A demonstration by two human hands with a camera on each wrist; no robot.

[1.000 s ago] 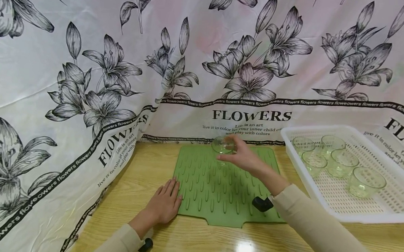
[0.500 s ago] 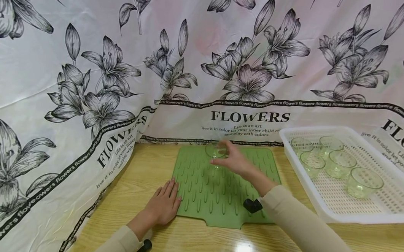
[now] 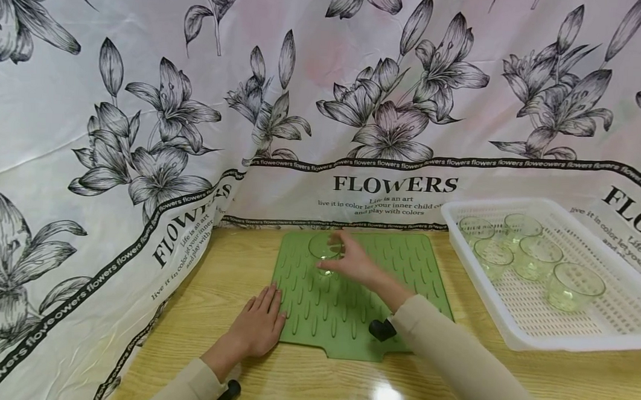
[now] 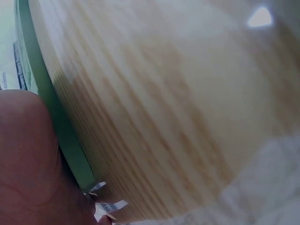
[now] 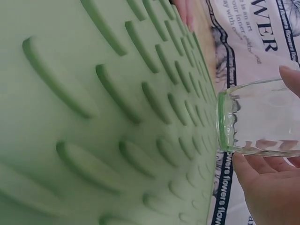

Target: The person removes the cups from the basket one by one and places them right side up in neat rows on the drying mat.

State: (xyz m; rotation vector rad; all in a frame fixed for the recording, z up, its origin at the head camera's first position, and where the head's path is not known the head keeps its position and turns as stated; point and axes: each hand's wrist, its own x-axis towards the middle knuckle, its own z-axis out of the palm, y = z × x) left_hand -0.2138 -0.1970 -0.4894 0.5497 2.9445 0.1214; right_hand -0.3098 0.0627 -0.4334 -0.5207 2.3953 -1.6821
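My right hand [image 3: 350, 259] grips a clear glass cup [image 3: 322, 247] between thumb and fingers, over the back left part of a green ridged mat [image 3: 358, 311]. The cup is upright, its mouth facing up. In the right wrist view the base of the glass cup [image 5: 226, 121] shows close over the mat's ridges. My left hand [image 3: 259, 323] lies flat with straight fingers at the mat's left edge. Only part of the left hand [image 4: 28, 154] shows in the left wrist view, beside the mat's green edge [image 4: 61, 122].
At the right stands a white perforated plastic basket [image 3: 514, 340] holding several glass cups [image 3: 574, 287]. The wooden table [image 3: 311, 381] extends in front of the mat. A flower-printed cloth [image 3: 277, 192] hangs behind and along the left side.
My right hand has moved left and slightly nearer with the glass cup, bringing it lower over the mat. The left hand has stayed in place.
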